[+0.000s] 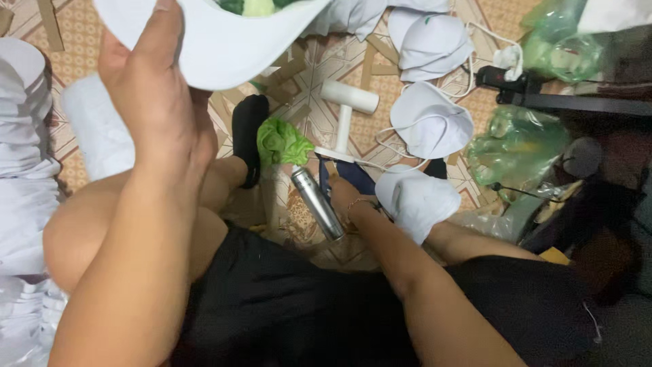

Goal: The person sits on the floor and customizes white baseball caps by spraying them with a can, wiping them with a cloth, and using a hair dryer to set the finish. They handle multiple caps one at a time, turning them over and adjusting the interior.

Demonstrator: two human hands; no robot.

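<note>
My left hand (153, 102) is raised close to the camera. It grips the white brim of a cap (217, 41), thumb pressed on the brim's underside; green fabric shows at the cap's top edge. My right hand (344, 195) reaches down to the floor between my legs, fingers curled on a dark blue object (353, 175). A silver spray can (318, 202) lies just left of that hand. A white cap (415, 198) rests by my right forearm. A crumpled green cloth (282, 143) lies next to my black-socked foot (248, 132).
A white T-shaped stand (345, 112) sits on the patterned floor. More white caps (431, 122) lie beyond it, and white stacks (24, 170) line the left edge. Green plastic bags (516, 146) and a black tripod (530, 92) are at the right.
</note>
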